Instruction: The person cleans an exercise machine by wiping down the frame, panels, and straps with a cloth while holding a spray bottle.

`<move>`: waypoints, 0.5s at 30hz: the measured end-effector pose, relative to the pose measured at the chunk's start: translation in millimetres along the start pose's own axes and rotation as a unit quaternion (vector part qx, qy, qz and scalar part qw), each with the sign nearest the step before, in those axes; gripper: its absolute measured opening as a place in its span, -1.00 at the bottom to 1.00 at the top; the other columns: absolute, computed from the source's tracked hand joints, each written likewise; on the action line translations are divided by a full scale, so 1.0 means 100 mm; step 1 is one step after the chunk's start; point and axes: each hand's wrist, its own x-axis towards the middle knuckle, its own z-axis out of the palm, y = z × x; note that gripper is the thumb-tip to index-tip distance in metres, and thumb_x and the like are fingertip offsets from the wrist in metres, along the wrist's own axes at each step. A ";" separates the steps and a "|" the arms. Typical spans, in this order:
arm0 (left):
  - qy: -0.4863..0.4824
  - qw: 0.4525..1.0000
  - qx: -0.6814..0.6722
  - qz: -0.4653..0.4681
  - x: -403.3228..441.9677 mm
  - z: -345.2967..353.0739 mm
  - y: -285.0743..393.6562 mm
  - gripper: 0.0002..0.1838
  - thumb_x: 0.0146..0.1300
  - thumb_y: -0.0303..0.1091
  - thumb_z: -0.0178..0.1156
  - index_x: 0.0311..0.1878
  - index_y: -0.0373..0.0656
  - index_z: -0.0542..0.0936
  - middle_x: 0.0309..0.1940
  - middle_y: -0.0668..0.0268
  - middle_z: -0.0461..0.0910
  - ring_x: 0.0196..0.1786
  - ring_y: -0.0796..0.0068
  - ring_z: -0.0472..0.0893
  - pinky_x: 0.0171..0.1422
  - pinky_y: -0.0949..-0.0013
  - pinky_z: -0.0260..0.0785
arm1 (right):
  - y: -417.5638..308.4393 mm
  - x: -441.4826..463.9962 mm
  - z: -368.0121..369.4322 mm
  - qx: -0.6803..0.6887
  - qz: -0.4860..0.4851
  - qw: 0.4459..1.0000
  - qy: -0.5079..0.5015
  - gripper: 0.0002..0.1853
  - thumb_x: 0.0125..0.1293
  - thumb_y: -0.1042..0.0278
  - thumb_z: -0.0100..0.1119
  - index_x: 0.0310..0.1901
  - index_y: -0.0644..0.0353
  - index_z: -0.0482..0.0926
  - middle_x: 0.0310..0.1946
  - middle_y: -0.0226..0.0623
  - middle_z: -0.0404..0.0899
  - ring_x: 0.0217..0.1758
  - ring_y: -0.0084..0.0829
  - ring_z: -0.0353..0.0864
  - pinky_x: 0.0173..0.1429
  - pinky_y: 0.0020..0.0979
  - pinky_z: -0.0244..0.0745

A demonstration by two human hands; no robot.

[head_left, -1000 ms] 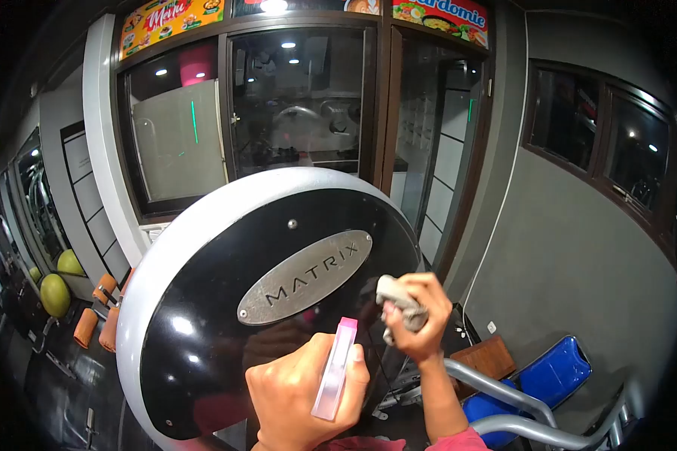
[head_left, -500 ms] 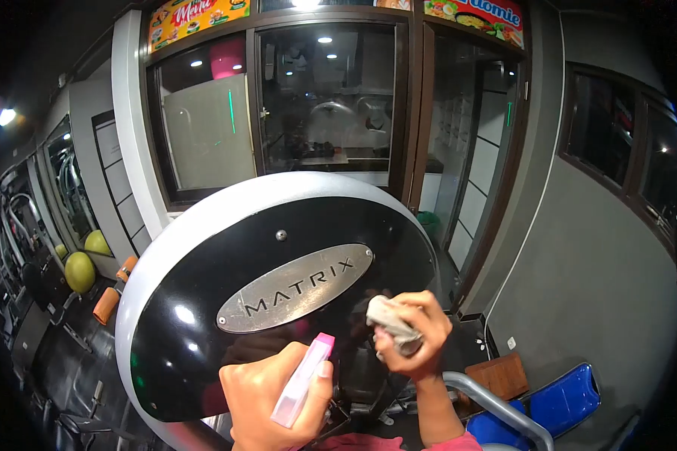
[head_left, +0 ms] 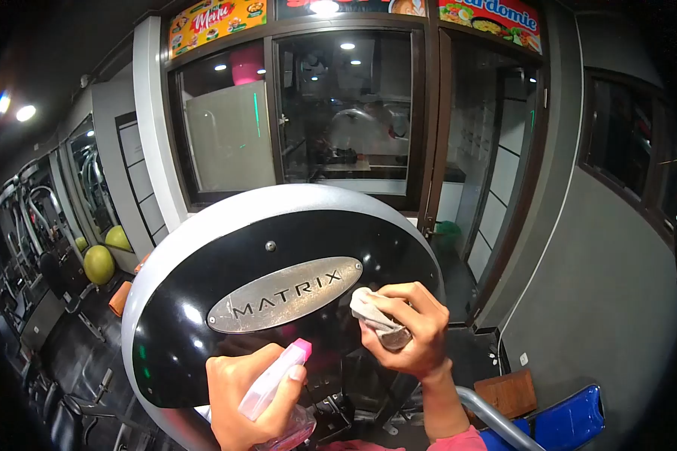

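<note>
"What stands largest before us?"

"A glass front (head_left: 346, 105), with the rounded machine cover (head_left: 320, 237) nearer to us, black inside a pale rim (head_left: 293, 197)."

"And at lower right?"

"We see a blue seat (head_left: 568, 421). Then, on the cover, 1 oval plate (head_left: 286, 295) reads MATRIX, slanting up to the right."

"What are we gripping?"

"2 things, our hands apart. Our left hand (head_left: 229, 395) is wrapped around a spray bottle (head_left: 269, 387), tilted, its pink head below the plate. Our right hand (head_left: 417, 331) is clenched on a crumpled grey cloth (head_left: 380, 323)."

"Where's that cloth?"

"Just below the plate's right end. We can't tell whether it touches the cover."
</note>
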 end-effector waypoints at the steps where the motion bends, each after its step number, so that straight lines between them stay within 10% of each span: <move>1: 0.006 1.000 -0.016 0.000 0.00 0.00 0.00 -0.70 0.19 -0.24 0.19 -0.53 -0.27 0.64 -0.72 0.30 0.56 -0.72 0.53 0.50 -0.54 0.49 0.23 | 0.04 0.01 -0.04 0.008 -0.014 1.000 -0.017 -0.72 -0.04 0.31 0.44 -0.22 0.13 0.72 -0.28 -0.34 0.63 -0.31 -0.34 0.64 -0.26 -0.37 0.57; 7: -0.030 0.998 0.048 0.002 0.05 -0.05 -0.06 -0.78 0.18 -0.29 0.27 -0.52 -0.20 0.64 -0.71 0.24 0.57 -0.68 0.30 0.58 -0.54 0.39 0.32 | 0.44 0.19 -0.09 0.070 0.106 0.992 0.022 -0.74 -0.03 0.39 0.40 -0.23 0.18 0.73 -0.32 -0.24 0.64 -0.30 -0.27 0.68 -0.16 -0.31 0.58; 15: -0.034 0.998 -0.012 -0.046 0.06 -0.06 0.00 -0.76 0.26 -0.31 0.23 -0.47 -0.26 0.66 -0.71 0.26 0.58 -0.66 0.43 0.60 -0.50 0.45 0.35 | 0.05 0.36 0.00 0.013 -0.062 0.996 -0.057 -0.70 -0.04 0.24 0.46 -0.22 0.07 0.73 -0.23 -0.40 0.64 -0.30 -0.37 0.62 -0.23 -0.34 0.58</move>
